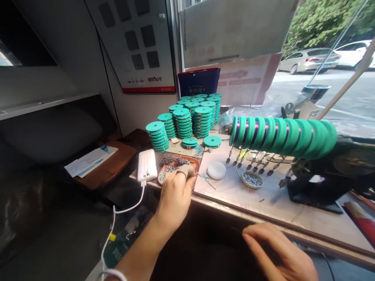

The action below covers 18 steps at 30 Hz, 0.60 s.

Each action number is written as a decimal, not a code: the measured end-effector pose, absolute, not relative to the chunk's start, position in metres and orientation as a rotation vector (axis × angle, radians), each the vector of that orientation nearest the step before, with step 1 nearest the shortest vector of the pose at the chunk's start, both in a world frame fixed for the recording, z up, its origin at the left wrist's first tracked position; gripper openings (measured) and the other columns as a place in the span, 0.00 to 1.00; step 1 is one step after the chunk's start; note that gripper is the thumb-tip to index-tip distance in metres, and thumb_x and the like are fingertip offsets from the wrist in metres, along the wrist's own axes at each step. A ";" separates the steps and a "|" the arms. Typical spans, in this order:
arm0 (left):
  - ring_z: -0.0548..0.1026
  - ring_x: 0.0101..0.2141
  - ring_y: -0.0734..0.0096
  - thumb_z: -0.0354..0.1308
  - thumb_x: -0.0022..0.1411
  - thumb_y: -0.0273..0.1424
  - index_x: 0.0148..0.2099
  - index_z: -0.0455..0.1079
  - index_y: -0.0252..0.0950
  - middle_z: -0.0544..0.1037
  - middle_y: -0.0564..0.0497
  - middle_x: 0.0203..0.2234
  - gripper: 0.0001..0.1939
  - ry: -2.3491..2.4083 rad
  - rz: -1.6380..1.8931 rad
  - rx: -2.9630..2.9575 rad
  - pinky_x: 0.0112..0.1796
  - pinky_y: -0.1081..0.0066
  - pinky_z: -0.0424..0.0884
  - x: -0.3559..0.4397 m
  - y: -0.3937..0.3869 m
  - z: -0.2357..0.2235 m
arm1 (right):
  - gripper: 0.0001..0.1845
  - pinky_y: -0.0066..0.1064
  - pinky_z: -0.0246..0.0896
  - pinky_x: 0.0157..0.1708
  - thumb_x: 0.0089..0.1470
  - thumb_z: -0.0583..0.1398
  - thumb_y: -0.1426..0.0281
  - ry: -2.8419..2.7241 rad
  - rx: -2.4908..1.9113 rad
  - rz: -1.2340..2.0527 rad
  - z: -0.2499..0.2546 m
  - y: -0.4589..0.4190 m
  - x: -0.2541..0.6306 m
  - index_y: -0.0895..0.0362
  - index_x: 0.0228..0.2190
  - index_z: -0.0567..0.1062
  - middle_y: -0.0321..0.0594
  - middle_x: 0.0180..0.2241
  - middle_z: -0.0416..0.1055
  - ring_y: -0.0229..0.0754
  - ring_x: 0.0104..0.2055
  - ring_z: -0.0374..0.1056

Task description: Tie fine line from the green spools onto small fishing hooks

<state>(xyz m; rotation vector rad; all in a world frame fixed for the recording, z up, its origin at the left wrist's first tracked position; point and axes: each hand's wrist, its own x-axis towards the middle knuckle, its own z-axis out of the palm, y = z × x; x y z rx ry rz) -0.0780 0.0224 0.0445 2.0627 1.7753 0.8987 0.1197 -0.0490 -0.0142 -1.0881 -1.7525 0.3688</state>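
My left hand (175,197) is at the near edge of an orange tray (197,166), its fingers bent and drawn together. A tan wrap (185,170) circles one finger. Its fingertips are partly hidden, and I cannot make out what they hold. Small dark metal pieces (168,159) lie heaped in the tray. A thin dark rod (208,182) rests on the table just right of that hand. In front of the table edge, my right hand (278,251) is closed with thumb and forefinger close together; anything between them is too small to tell.
Green spools (182,125) stand in stacks at the back. More green discs (281,134) line a dark machine's shaft (351,160), with small weights (260,170) hanging below. A bowl of grey pellets (252,180), a white round puck (216,170) and a cabled power bank (147,166) are nearby.
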 end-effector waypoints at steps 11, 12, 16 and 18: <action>0.69 0.30 0.74 0.58 0.54 0.28 0.50 0.60 0.38 0.70 0.55 0.26 0.21 1.092 0.940 1.248 0.36 0.73 0.64 -0.044 -0.045 -0.009 | 0.07 0.25 0.66 0.28 0.52 0.58 0.68 -1.596 -1.197 0.639 -0.007 -0.051 0.113 0.55 0.25 0.74 0.38 0.25 0.73 0.39 0.28 0.70; 0.69 0.31 0.73 0.57 0.54 0.28 0.51 0.60 0.38 0.70 0.54 0.27 0.21 1.143 0.926 1.323 0.37 0.72 0.64 -0.043 -0.046 -0.008 | 0.07 0.25 0.66 0.28 0.51 0.58 0.68 -1.597 -1.196 0.669 -0.007 -0.051 0.113 0.55 0.25 0.75 0.38 0.26 0.73 0.39 0.29 0.70; 0.71 0.31 0.72 0.56 0.54 0.25 0.52 0.61 0.39 0.73 0.55 0.27 0.21 1.241 0.854 1.534 0.39 0.72 0.65 -0.042 -0.046 0.000 | 0.06 0.25 0.65 0.29 0.51 0.59 0.69 -1.620 -1.187 0.745 -0.010 -0.050 0.116 0.55 0.25 0.75 0.37 0.26 0.73 0.38 0.29 0.70; 0.71 0.33 0.71 0.56 0.54 0.25 0.52 0.62 0.40 0.74 0.55 0.28 0.21 1.271 0.843 1.599 0.40 0.71 0.65 -0.042 -0.046 0.001 | 0.06 0.25 0.64 0.29 0.51 0.59 0.69 -1.653 -1.176 0.759 -0.011 -0.050 0.116 0.55 0.26 0.75 0.37 0.26 0.72 0.38 0.29 0.69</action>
